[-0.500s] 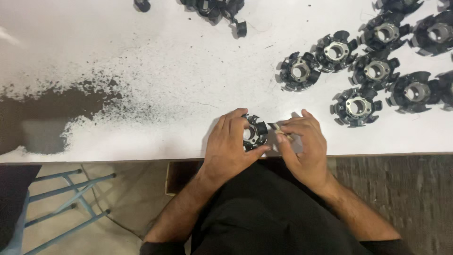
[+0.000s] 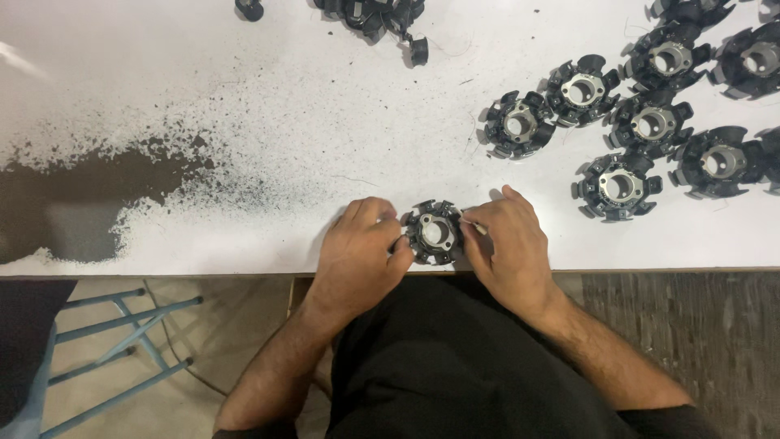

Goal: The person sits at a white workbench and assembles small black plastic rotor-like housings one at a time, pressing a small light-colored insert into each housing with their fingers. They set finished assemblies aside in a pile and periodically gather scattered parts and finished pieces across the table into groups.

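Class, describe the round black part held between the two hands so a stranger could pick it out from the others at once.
Start at the white table and follow its near edge to the middle, where the left hand and right hand meet. Between them lies a round black part with a pale metal centre ring. Unlike the similar parts grouped at the upper right, it alone is being held.

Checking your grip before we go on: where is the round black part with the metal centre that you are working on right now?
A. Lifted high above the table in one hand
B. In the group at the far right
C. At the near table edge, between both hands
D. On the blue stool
C: the round black part sits at the near edge of the white table, with the left hand and the right hand on either side of it.
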The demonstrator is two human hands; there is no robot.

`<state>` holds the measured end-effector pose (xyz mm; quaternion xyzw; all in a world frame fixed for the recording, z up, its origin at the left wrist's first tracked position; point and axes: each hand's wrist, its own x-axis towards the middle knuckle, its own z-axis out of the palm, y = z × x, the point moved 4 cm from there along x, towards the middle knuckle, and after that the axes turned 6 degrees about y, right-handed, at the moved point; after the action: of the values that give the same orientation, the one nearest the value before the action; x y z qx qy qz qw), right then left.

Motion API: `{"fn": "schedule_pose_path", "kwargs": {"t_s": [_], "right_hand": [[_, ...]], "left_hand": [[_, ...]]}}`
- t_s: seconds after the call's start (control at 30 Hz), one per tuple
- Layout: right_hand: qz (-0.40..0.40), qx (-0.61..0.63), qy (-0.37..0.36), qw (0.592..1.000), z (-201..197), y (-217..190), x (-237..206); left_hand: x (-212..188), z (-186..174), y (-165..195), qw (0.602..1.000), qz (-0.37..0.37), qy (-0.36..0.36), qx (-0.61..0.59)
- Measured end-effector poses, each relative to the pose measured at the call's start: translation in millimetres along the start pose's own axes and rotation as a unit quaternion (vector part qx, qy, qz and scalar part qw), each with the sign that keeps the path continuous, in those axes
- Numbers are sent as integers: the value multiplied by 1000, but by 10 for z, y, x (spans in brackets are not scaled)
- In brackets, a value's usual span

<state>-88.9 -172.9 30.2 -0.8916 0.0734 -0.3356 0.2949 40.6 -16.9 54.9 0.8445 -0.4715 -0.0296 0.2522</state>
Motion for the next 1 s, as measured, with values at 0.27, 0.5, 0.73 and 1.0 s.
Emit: {"fn": "schedule_pose_path", "kwargs": {"t_s": [0.27,0.5,0.73,1.0], "right_hand": [[21,17,10,1000,-16,52,-12],[4,14,19,1000,-66,-43,-156],[-9,-16,16,1000,-94,-113,-111],[22,-11,-20,999,-126,-123,-11]], "left_hand": [[43,-64,402,987,140,79,-27],[113,289,258,995,50,55,-65],[39,330,198,989,48,107,-85],[26,320,259,983,61,103,-142]]}}
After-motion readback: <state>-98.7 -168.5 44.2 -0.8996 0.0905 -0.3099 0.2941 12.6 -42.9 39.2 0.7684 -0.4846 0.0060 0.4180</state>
